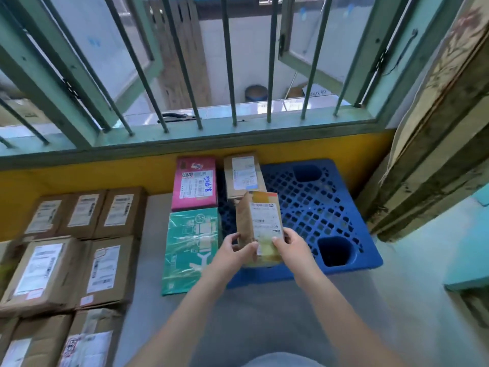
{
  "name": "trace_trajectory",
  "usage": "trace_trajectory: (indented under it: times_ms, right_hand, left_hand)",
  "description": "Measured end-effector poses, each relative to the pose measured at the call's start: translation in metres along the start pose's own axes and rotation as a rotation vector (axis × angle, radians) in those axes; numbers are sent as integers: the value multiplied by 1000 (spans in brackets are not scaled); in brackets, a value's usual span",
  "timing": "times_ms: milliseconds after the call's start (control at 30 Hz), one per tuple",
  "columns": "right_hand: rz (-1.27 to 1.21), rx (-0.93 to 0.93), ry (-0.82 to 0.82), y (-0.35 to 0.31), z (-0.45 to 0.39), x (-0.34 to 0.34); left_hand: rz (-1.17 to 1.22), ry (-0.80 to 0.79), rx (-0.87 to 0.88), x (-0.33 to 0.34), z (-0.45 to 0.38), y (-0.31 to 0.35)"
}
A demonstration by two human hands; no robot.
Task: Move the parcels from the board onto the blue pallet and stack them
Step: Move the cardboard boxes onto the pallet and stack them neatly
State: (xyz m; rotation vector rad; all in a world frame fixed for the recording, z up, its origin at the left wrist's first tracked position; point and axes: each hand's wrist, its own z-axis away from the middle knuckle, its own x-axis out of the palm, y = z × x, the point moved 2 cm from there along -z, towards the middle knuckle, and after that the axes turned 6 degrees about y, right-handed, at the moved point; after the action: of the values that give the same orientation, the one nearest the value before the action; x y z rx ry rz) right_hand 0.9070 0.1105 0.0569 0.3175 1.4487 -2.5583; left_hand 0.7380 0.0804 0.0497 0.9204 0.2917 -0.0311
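Note:
I hold a narrow brown parcel (260, 221) with a white label between both hands over the blue pallet (317, 207). My left hand (232, 251) grips its near left side and my right hand (292, 249) grips its near right side. Whether its base touches the pallet is hidden. On the pallet's left part lie a pink parcel (194, 182), a green plastic-wrapped parcel (191, 247) and a brown parcel (243, 174) at the back. Several brown parcels (76, 250) with white labels lie in rows on the board at the left.
A yellow wall strip (105, 176) and a barred green window (232, 75) stand behind the pallet. Stacked wooden boards (428, 144) lean at the right. Grey floor (251, 319) runs between the parcels on the board and the pallet.

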Motion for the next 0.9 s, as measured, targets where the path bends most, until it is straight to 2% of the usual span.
trace_trajectory:
  times_ms: [133, 267, 600, 900]
  right_hand:
    - [90, -65, 12, 13, -7, 2]
    - [173, -133, -2, 20, -7, 10]
    - [243, -144, -31, 24, -9, 12]
    - [374, -92, 30, 13, -2, 17]
  left_hand:
    - [-70, 98, -11, 13, -5, -8]
    - [-131, 130, -6, 15, -8, -11]
    - [-166, 130, 8, 17, -1, -15]
    - [-257, 32, 30, 9, 11, -8]
